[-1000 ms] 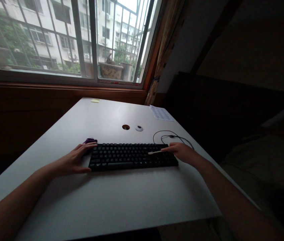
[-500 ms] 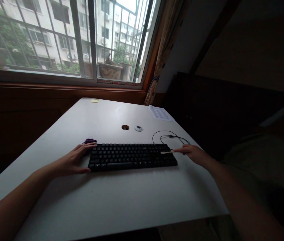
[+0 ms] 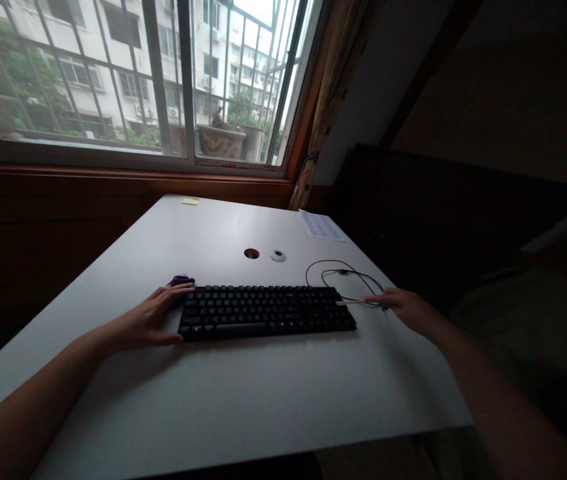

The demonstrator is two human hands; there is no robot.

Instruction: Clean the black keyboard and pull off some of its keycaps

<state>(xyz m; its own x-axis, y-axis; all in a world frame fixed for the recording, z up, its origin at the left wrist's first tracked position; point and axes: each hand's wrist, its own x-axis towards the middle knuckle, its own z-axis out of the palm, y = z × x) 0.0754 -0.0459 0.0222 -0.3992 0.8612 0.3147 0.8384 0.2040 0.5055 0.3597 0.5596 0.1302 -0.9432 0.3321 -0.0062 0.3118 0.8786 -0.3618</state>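
Note:
A black keyboard (image 3: 258,313) lies on the white desk (image 3: 263,393). My left hand (image 3: 151,317) clasps its left end, fingers at the back corner and thumb at the front corner. Beyond those fingers sits a purple object (image 3: 181,279), partly covered, its kind unclear. On the right, my right hand (image 3: 401,307) pinches a small brush (image 3: 342,303) with a thin handle and a pale, wider head, rather like a toothbrush. Its head is over the right edge of the number keys; whether it touches them I cannot tell.
A thin black cable (image 3: 313,263) loops behind the keyboard's right end. Farther back are a round cable hole (image 3: 251,254), a white round cover (image 3: 277,255), printed paper (image 3: 322,226) and a yellow note (image 3: 190,201). A barred window (image 3: 128,80) rises behind the desk.
My right hand has moved right with the brush, its head sliding from inside the number keys to their right edge. My left hand keeps its place on the keyboard.

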